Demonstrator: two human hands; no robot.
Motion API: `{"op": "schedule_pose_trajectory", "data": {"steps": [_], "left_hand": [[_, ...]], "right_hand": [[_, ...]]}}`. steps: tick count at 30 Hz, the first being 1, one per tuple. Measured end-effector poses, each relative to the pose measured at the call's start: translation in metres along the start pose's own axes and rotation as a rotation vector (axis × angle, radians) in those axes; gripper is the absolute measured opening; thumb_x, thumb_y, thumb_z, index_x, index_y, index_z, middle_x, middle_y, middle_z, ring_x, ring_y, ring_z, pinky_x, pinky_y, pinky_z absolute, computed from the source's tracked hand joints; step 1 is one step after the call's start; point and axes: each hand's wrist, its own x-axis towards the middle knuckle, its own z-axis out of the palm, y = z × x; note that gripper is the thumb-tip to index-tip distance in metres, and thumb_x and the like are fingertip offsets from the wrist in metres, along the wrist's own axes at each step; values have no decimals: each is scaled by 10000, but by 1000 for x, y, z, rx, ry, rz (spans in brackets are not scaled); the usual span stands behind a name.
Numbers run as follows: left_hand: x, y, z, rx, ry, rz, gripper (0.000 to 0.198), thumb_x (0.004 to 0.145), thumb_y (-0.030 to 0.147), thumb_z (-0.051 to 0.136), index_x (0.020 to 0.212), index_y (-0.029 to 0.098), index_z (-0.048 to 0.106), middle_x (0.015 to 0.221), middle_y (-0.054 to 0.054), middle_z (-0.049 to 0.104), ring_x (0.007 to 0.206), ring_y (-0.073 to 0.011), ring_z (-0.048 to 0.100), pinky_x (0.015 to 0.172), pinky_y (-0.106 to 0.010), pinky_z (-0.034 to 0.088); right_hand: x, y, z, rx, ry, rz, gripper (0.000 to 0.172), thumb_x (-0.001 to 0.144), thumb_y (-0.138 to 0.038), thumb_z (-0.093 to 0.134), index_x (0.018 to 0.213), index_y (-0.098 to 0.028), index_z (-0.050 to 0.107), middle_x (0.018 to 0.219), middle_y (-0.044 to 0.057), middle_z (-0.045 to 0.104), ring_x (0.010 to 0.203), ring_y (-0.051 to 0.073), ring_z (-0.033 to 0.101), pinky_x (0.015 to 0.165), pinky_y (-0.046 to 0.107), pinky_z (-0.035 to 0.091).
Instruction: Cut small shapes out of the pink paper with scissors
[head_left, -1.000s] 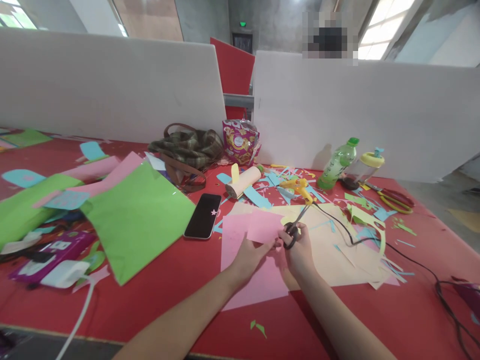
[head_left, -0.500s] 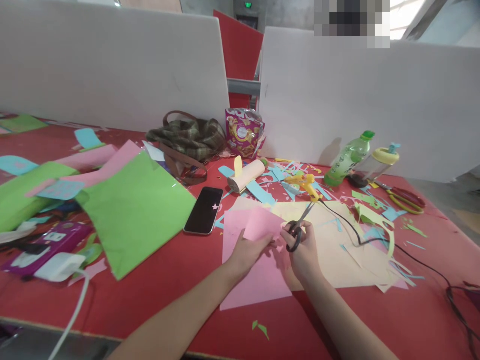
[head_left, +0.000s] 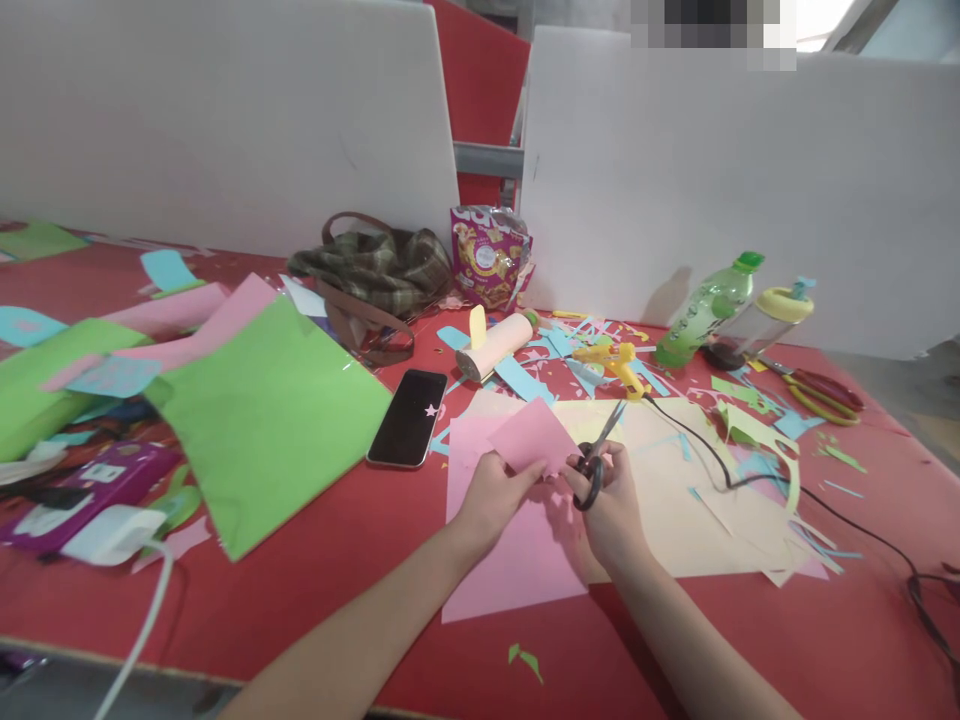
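A small piece of pink paper [head_left: 534, 436] is pinched in my left hand [head_left: 495, 497], its free corner pointing away from me. My right hand [head_left: 611, 500] is closed around black-handled scissors [head_left: 592, 470], their blades pointing up and away. The fingertips of both hands come close together at the near edge of the small piece. Beneath them lies a larger pink sheet [head_left: 495, 580], partly over a cream sheet [head_left: 675, 540]. Just beyond rests a paper tube with blue and yellow paper flaps [head_left: 499, 345].
A phone [head_left: 409, 418] and a green sheet [head_left: 277, 420] lie to the left. A yellow glue gun [head_left: 616, 366] trails a black cord rightward. A green bottle [head_left: 709, 310], a clear cup [head_left: 765, 325] and red-yellow scissors [head_left: 821, 392] stand or lie at the right. A snack bag [head_left: 491, 258] is at the back.
The small pink paper has turned in my left hand, so its face and pointed corner show more clearly. The scissors have tilted slightly. The view has dipped a little.
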Motion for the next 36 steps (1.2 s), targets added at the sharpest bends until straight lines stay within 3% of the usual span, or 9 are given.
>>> {"op": "schedule_pose_trajectory", "data": {"steps": [11,16,22,36], "left_hand": [[0,-2,-3,72,-25,46,266,659,339,561,615,78,592,602,-66,597,554,-144,536,484,-221,405],[-6,5,-2,104,-68,41,249,675,328,551,595,94,584,552,-42,581,502,-127,523,441,-204,385],[-6,8,0,14,-158,37,210,704,295,525,693,100,600,656,-70,626,619,-169,577,566,-253,448],[0,8,-4,-68,-134,-48,214,684,289,560,659,77,574,651,-83,619,604,-167,583,585,-289,464]], "right_hand": [[-2,1,0,2,-4,2,326,574,-123,635,735,-237,375,644,-73,501,551,86,532,476,187,441],[-2,0,1,6,-62,25,327,587,-136,632,736,-244,362,521,-115,448,401,64,486,403,174,401],[-2,-2,0,-33,-84,6,328,594,-137,630,728,-240,349,490,-120,449,386,75,494,373,171,378],[0,0,-1,-63,-26,2,323,590,-104,604,742,-238,352,488,-126,425,350,52,450,348,148,337]]}}
